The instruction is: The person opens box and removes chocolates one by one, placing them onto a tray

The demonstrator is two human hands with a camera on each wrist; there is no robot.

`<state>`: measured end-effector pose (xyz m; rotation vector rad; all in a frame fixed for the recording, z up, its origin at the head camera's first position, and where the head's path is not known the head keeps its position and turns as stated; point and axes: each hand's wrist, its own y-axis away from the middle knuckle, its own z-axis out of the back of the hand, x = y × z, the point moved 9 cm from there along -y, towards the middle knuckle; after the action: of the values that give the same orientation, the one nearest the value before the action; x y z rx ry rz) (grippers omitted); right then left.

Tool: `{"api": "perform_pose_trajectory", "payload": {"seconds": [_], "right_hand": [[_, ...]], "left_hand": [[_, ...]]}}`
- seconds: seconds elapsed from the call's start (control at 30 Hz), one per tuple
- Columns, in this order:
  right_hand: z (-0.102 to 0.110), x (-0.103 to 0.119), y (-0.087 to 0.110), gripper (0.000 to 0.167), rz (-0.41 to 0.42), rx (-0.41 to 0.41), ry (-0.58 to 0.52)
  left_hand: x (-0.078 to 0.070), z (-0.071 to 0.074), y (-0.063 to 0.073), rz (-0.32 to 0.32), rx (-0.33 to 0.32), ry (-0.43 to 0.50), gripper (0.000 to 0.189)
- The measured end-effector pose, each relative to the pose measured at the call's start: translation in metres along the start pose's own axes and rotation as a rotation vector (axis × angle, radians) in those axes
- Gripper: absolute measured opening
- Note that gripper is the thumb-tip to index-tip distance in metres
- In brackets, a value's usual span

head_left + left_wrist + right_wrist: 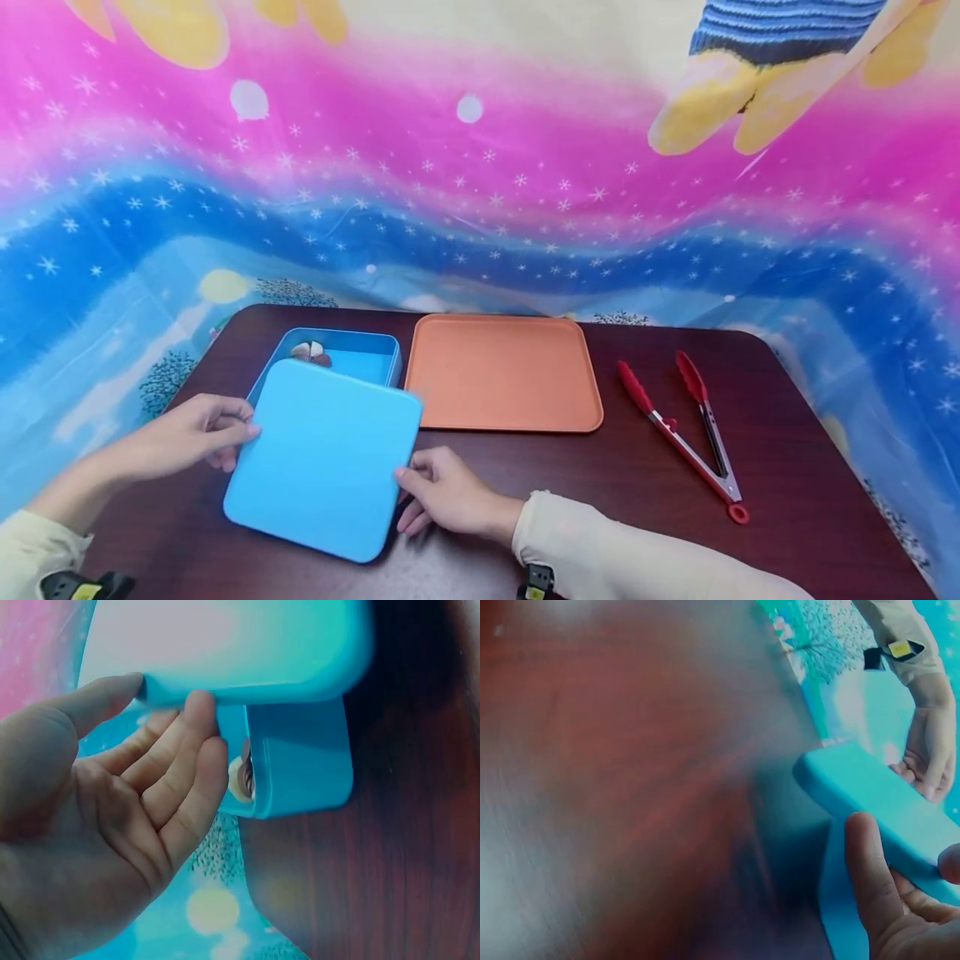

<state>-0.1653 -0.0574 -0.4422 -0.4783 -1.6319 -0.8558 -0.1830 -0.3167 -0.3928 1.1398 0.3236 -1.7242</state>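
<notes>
A flat blue lid (322,467) with rounded corners is held tilted above the table's near left part. At its left edge my left hand (202,433) pinches it, thumb on top and fingers underneath. My right hand (450,492) pinches the right edge the same way. Behind the lid, and partly hidden by it, stands an uncovered blue box (363,360). Some small brown and cream pieces (311,353) lie in its far left corner; their kind cannot be made out. The left wrist view shows the lid apart from the box wall (300,761), above it.
An orange tray (504,375) lies flat right of the box. Red-handled metal tongs (693,442) lie spread apart at the right of the dark wooden table (600,517). A patterned cloth (480,183) hangs behind the table and down its sides.
</notes>
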Motion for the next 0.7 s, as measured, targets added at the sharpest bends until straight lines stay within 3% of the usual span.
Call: {"api": "perform_pose_trajectory", "payload": {"seconds": [0.17, 0.37, 0.53, 0.7], "right_hand": [[-0.021, -0.02, 0.001, 0.028, -0.092, 0.079, -0.081], [-0.041, -0.032, -0.001, 0.025, -0.152, 0.175, -0.108], [-0.055, -0.038, -0.003, 0.021, -0.172, 0.201, -0.077], [-0.07, -0.046, -0.005, 0.021, -0.234, 0.272, -0.027]], "left_hand": [[0.009, -0.001, 0.012, -0.052, 0.069, 0.019, 0.033], [0.025, -0.007, 0.03, -0.074, 0.204, 0.16, 0.027], [0.04, -0.008, 0.042, -0.007, 0.255, 0.226, 0.022], [0.051, -0.01, 0.053, 0.095, 0.293, 0.269, 0.028]]}}
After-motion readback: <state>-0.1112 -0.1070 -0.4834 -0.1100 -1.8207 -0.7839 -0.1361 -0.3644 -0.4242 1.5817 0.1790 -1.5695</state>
